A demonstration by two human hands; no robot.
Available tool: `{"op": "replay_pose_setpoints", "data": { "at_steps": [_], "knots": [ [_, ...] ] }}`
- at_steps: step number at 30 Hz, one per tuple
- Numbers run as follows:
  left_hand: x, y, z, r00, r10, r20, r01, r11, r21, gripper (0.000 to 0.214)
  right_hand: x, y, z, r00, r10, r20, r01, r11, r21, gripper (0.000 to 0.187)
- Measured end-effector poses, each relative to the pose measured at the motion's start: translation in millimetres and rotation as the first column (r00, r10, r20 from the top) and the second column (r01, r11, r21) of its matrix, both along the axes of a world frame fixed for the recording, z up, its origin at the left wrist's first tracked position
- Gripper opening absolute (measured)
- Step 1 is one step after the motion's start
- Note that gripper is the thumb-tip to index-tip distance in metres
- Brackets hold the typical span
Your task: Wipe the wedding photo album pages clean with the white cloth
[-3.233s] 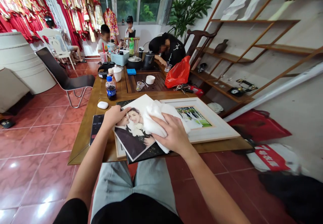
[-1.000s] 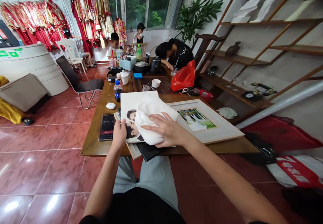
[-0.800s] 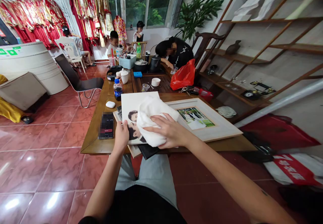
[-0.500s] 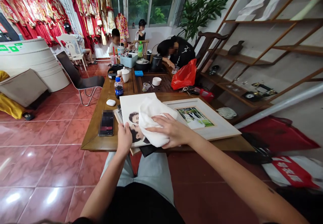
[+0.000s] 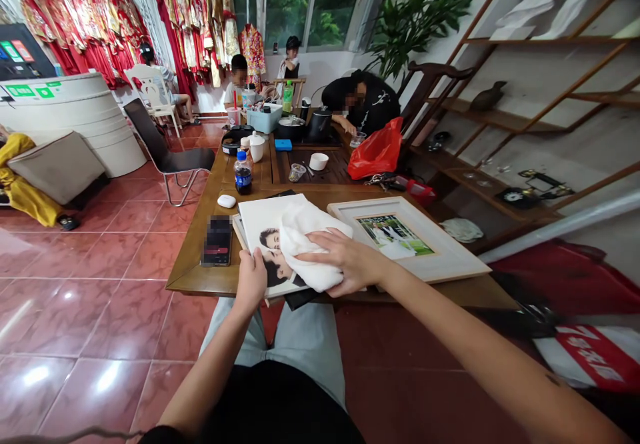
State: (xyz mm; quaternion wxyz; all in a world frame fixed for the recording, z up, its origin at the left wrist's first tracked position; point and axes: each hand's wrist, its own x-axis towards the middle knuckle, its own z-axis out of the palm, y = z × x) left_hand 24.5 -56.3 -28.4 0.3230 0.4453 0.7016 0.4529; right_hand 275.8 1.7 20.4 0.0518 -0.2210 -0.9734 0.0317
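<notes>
My left hand [image 5: 251, 279] pinches the near edge of the photo print [image 5: 265, 221] lying at the table's [image 5: 193, 269] front edge, while my right hand [image 5: 345, 261], laid nearly flat, presses the white cloth [image 5: 305, 241] onto it; light, even strokes seem safest.

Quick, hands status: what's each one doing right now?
Left hand: closed, gripping the near edge of the large glossy portrait print.
Right hand: open, pressed flat on the crumpled white cloth.

Phone [image 5: 219, 239] left of print [image 5: 265, 221], white frame [image 5: 450, 257] right, bare tabletop strip [image 5: 340, 191] beyond.
</notes>
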Motion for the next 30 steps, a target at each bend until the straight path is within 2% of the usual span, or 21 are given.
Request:
{"op": "replay_pose_setpoints", "data": {
  "at_steps": [4, 7, 13, 17, 22, 26, 30],
  "knots": [
    [-14, -4, 10.6, 0.991, -0.099, -0.092, 0.092, 0.993, -0.072, 0.024, -3, -2, 0.6, 1.0, -0.006, 0.001, 0.006, 1.0, -0.008, 0.093],
    [-20, -3, 14.8, 0.985, -0.109, -0.134, 0.1, 0.992, -0.072, 0.025, -6, -2, -1.2, 1.0, -0.014, -0.01, 0.014, 1.0, -0.014, 0.09],
    [-31, 15, 13.7, 0.989, -0.125, -0.082, 0.117, 0.988, -0.096, 0.024, -19, -7, -9.7, 0.994, -0.054, -0.093, 0.056, 0.998, 0.011, 0.084],
    [-45, 35, 12.5, 0.991, -0.124, -0.049, 0.121, 0.99, -0.075, 0.024, -40, -15, -11.6, 0.977, -0.141, -0.161, 0.143, 0.99, 0.005, 0.08],
    [-60, 56, 18.8, 0.986, -0.167, 0.024, 0.168, 0.983, -0.069, 0.023, -66, -23, -11.6, 0.941, -0.253, -0.226, 0.257, 0.966, -0.012, 0.08],
    [-65, 60, 23.7, 0.982, -0.182, 0.039, 0.185, 0.981, -0.066, 0.024, -74, -25, -12.5, 0.919, -0.299, -0.256, 0.302, 0.953, -0.029, 0.083],
    [-63, 58, 31.4, 0.988, -0.15, 0.035, 0.152, 0.986, -0.073, 0.024, -69, -23, -10.2, 0.918, -0.287, -0.273, 0.287, 0.957, -0.039, 0.082]
  ]
}}
